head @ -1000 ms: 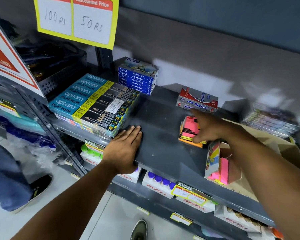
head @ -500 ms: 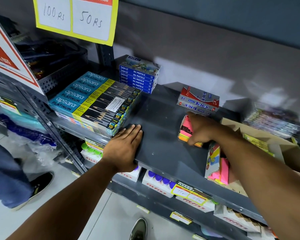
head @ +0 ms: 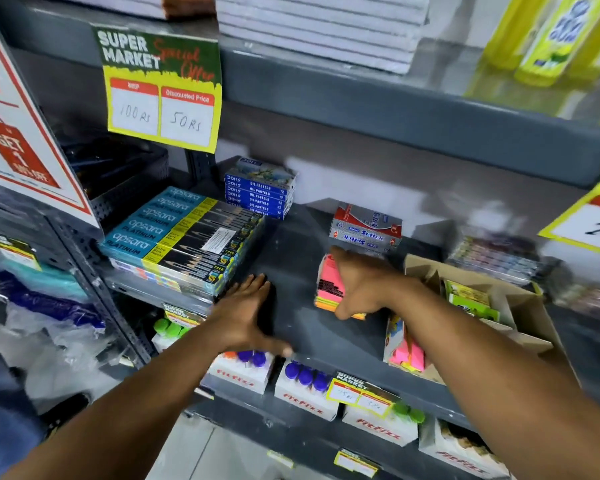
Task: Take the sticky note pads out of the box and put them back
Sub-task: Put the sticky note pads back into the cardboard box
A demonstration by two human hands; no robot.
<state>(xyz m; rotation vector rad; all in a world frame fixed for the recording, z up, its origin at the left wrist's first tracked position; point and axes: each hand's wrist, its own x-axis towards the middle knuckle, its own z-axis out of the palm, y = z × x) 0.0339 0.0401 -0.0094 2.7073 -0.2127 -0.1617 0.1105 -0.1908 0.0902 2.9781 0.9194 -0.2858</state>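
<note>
A stack of pink, yellow and orange sticky note pads lies on the grey shelf. My right hand rests on the stack's right side, fingers curled around it. To the right stands an open cardboard box with more pink pads at its near corner and green packs inside. My left hand lies flat on the shelf's front edge, fingers spread, holding nothing.
Apsara pencil boxes are stacked at the left, blue oil pastel boxes behind them, red-and-silver Softek boxes behind the pads. Price signs hang above. FitFizz cartons fill the lower shelf.
The view has tilted upward, showing the shelf above. My right hand stays on the pad stack, shifting slightly; my left hand stays flat on the shelf.
</note>
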